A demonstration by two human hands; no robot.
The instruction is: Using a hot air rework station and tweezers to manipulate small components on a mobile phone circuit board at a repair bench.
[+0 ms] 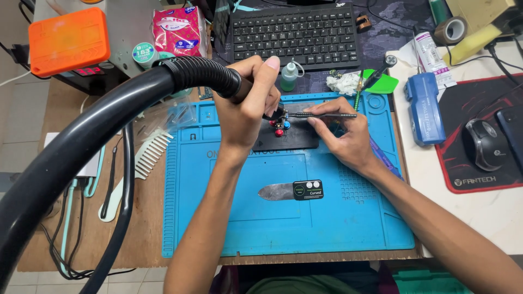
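Left hand [248,103]: closed around the black hose nozzle [218,76], aimed at the dark holder [286,139].
Right hand [340,133]: fingers pinched on the slim metal tool [321,115], held low for steadiness.

Both bare arms reach forward from the bottom, and the hands come close together in the middle. The left hand [248,103] is curled tight, thumb up on top, wrist bent down. The right hand [343,133] lies low, palm down, with its fingers [316,110] pinched together and pointing left.
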